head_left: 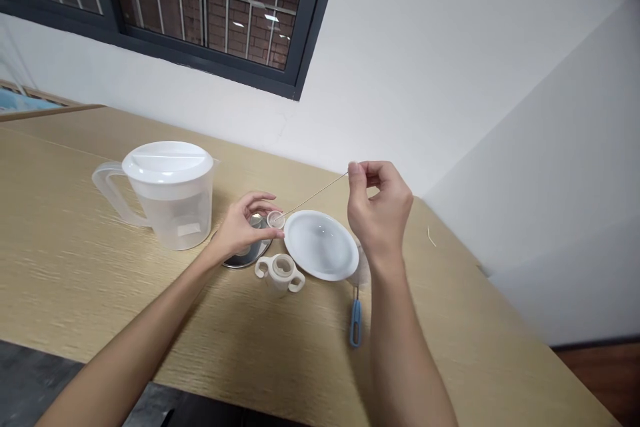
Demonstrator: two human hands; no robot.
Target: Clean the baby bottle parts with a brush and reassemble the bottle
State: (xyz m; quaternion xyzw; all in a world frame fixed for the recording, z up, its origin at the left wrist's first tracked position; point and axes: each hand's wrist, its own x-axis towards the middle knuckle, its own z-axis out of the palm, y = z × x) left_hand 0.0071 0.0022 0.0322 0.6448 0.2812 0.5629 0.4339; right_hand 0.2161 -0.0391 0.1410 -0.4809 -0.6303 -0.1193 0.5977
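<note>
Past a blue-handled tool (355, 323) and two-handled cup (277, 276) on the table (280, 367), I hold a thin stick (313, 195) to a small cap (275, 219).
My left grip (243, 227) clamps the cap, just left of the white bowl (323, 250); my right grip (381, 208) pinches the stick's upper end. A lidded pitcher (173, 207) stands far left.

The table (280, 360) bears a pitcher (173, 207) (lidded), bowl (321, 245), two-handled cup (277, 281), shiny disc (250, 257) and blue-handled utensil (356, 309).

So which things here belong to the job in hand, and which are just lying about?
Job: small round piece, left hand; thin strand, right hand.
Perhaps lying about: lidded jug, white bowl, two-handled cup, shiny disc, blue-handled tool, pale strip.
</note>
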